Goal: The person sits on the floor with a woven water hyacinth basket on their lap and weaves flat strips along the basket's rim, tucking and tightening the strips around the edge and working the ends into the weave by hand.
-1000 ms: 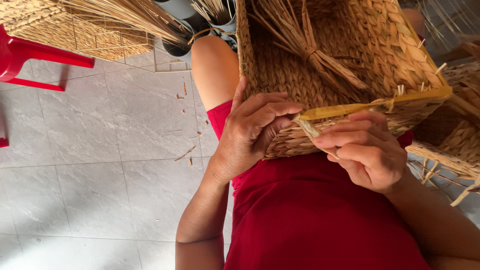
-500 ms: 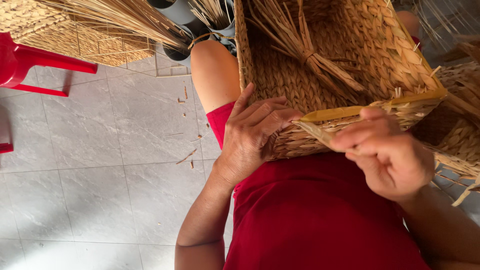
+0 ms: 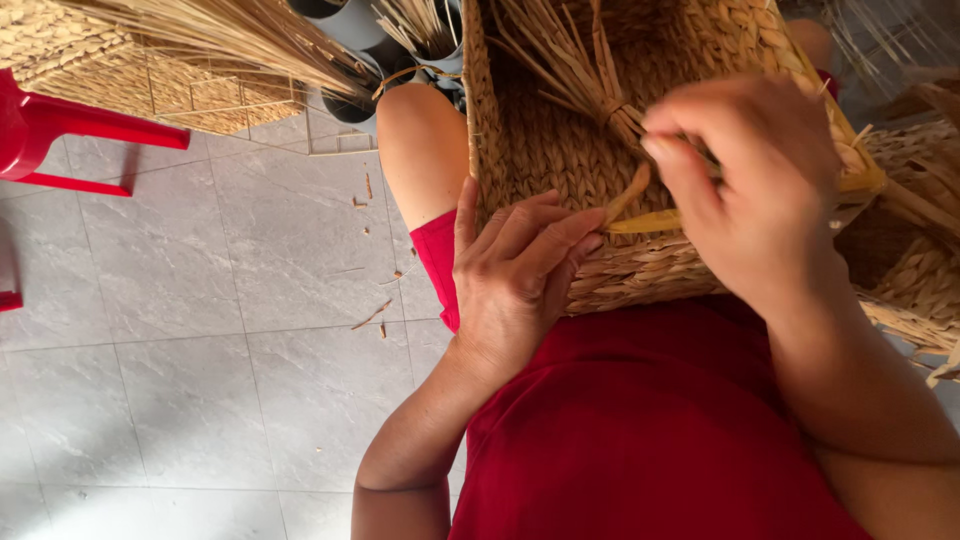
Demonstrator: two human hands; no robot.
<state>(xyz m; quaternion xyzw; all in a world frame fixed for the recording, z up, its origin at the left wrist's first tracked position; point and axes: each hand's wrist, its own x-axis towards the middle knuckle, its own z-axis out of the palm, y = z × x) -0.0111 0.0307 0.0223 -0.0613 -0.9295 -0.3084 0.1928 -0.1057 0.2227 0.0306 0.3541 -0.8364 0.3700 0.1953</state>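
Resting on the lap of a seated person in red, a woven straw basket (image 3: 560, 160) tilts with its opening toward the camera, which brings the rim within reach; left hand (image 3: 515, 275) braces the near wall, fingers curled, fingertips pinching a flat yellow strand (image 3: 640, 215) against the weave; right hand (image 3: 750, 190) reaches over the rim, fingers bent narrowly around the same strand; a tied straw bundle (image 3: 575, 70) lies inside; grey tiled floor (image 3: 200, 300) carries scraps; red plastic stool (image 3: 60, 130) stands left.
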